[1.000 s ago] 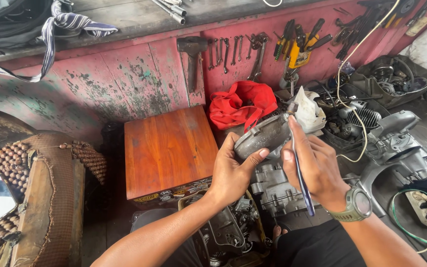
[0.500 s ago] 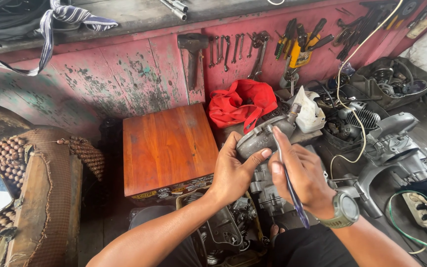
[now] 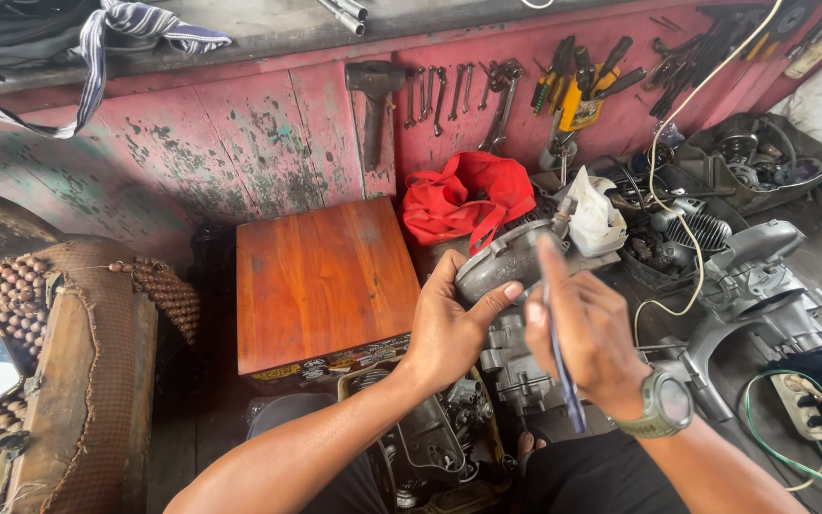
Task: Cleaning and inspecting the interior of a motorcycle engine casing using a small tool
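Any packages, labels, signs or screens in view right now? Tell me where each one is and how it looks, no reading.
Sticker strip: front edge of the wooden box, left of the left hand; a row of small yellow, white and dark labels.
Watch: right wrist; round grey-green case, face too small to make out.
No packages or signs that I can tell.

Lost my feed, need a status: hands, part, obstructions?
Left hand grips grey engine cover. Right hand holds thin blue tool against it. Nothing blocking.
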